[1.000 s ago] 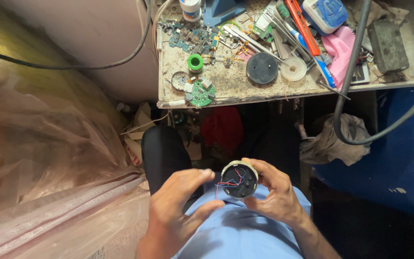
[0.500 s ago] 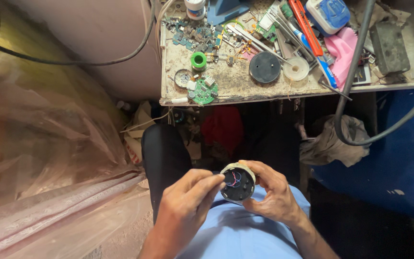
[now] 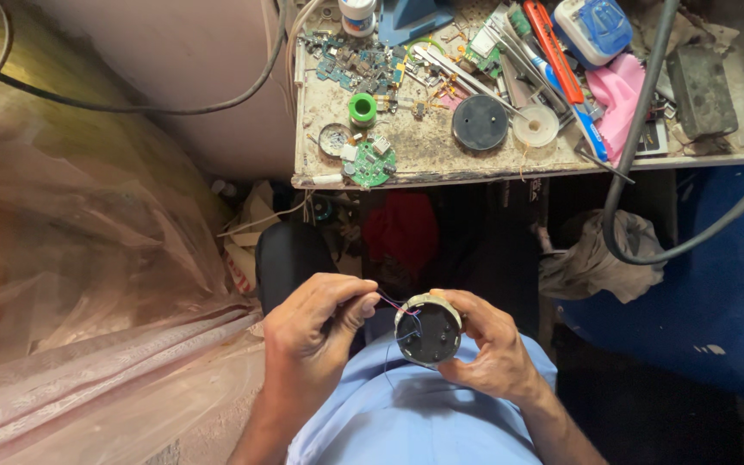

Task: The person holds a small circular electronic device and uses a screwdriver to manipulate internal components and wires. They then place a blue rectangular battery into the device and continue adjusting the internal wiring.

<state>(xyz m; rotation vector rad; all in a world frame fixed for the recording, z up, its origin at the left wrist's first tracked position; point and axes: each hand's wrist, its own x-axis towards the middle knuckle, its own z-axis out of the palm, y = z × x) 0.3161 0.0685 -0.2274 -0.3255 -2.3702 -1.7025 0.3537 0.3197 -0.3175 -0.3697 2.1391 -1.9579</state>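
The small round dark-faced housing with a pale rim (image 3: 428, 331) sits low in the centre of the frame, just above your light blue shirt (image 3: 406, 413), with its open face tipped up toward the camera. It is a short drum, so its axis runs roughly from your lap up to your eyes, and its broad face is what you see. Your right hand (image 3: 488, 349) is clasped around its right side, fingers curled over the rim and thumb beneath. Your left hand (image 3: 312, 331) is pinched shut on the thin red and blue wires (image 3: 389, 303) that run from the housing's upper left edge; whether they are soldered inside is hard to tell at this size.

Keep the housing cradled firmly and draw the wires with a light, even pull along their own line, not sideways across the rim, so that the joints are not strained. Hold the face square to your eyes.

Above, in the upper middle of the frame, the dusty worn workbench (image 3: 441, 159) carries a black round disc (image 3: 480, 122), a green tape roll (image 3: 362, 109), a green circular circuit board (image 3: 372, 165) and a pink cloth (image 3: 617, 90). Crumpled clear plastic sheeting (image 3: 88, 258) fills the left.
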